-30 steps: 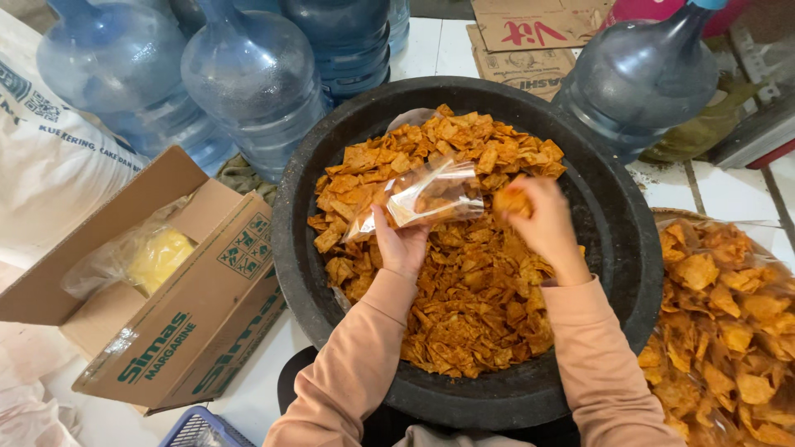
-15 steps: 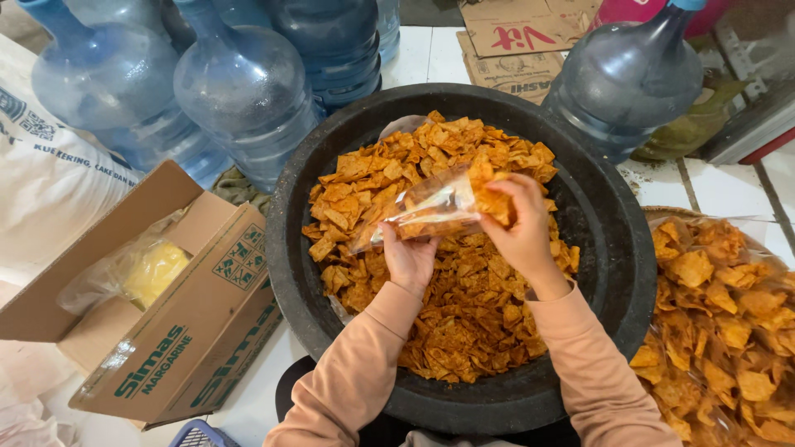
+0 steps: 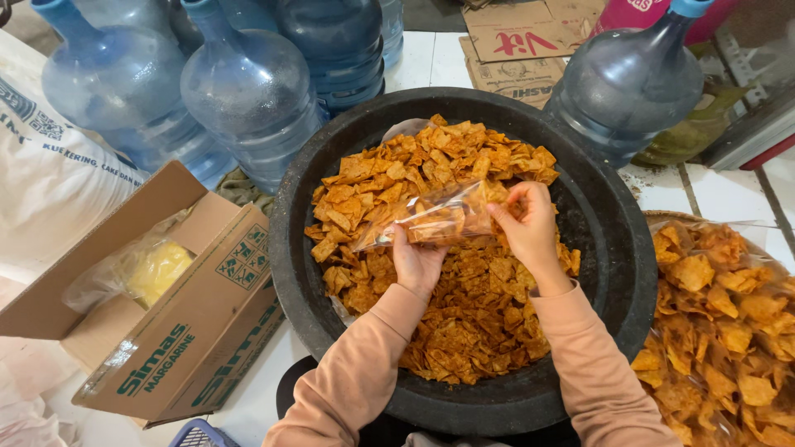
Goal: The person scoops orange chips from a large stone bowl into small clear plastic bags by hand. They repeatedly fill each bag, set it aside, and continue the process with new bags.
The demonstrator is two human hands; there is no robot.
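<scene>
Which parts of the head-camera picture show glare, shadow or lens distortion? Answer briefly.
Head view: even, soft lighting; bright glare streaks on the clear plastic bag held between the left hand and right hand; dull highlights on the water bottles; the black basin rim bows outward, a wide-angle effect; chips stay sharp.

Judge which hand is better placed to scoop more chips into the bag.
Probably the right hand: it sits at the open mouth of the clear plastic bag, directly above the chips in the black basin. The left hand grips the bag from below, so it is occupied.
</scene>
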